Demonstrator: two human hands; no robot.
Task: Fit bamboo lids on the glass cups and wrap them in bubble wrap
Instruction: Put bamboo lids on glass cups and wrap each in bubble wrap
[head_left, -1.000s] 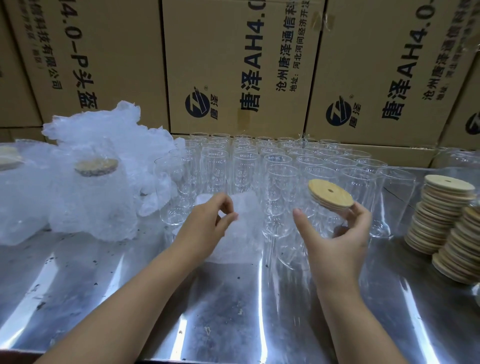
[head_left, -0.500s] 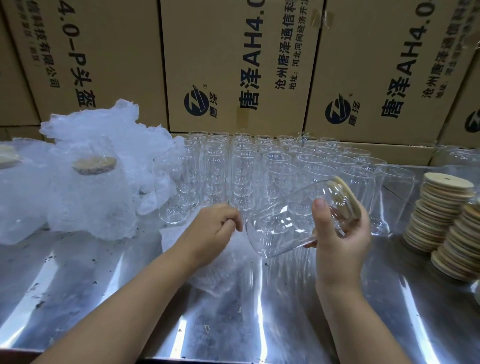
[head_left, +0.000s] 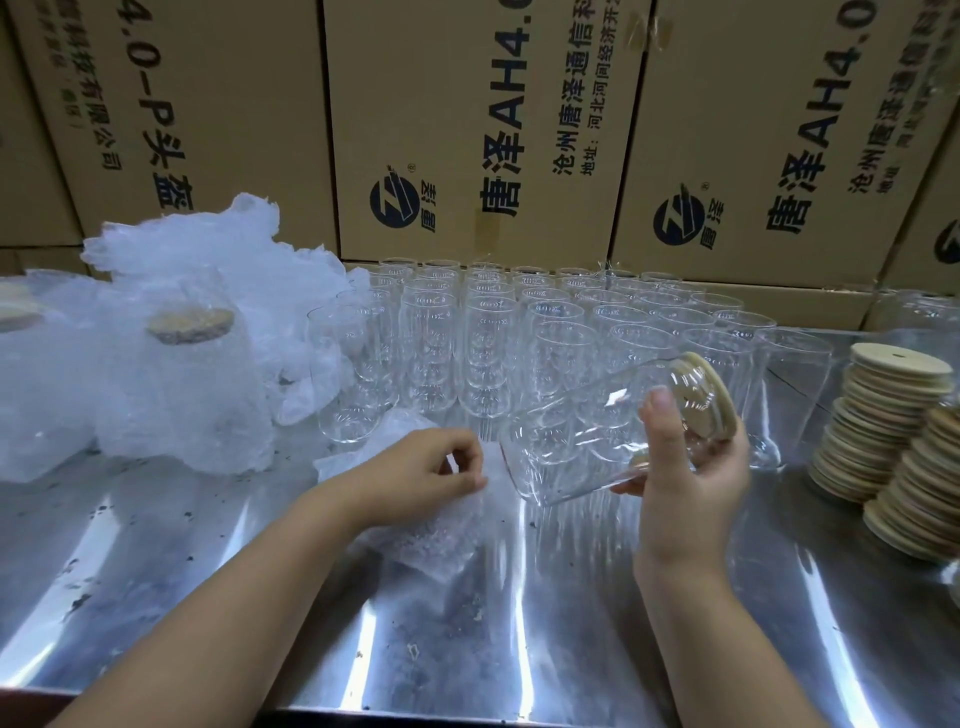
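Observation:
My right hand (head_left: 691, 467) grips a clear glass cup (head_left: 587, 436) tipped on its side, base pointing left, with a round bamboo lid (head_left: 714, 395) seated on its mouth. Just left of the cup's base, my left hand (head_left: 421, 475) pinches a sheet of bubble wrap (head_left: 441, 525) that lies on the steel table (head_left: 260, 597). Several empty glass cups (head_left: 488, 338) stand in rows behind. Two stacks of bamboo lids (head_left: 893, 415) sit at the right.
Wrapped cups with lids (head_left: 187, 384) and a heap of bubble wrap (head_left: 208, 260) fill the left of the table. Cardboard boxes (head_left: 467, 130) form a wall behind the glasses. The table's front edge runs along the bottom of the view.
My right hand lifted the lidded cup off the table and tipped it on its side, base toward my left hand. My left hand drew the bubble wrap sheet nearer.

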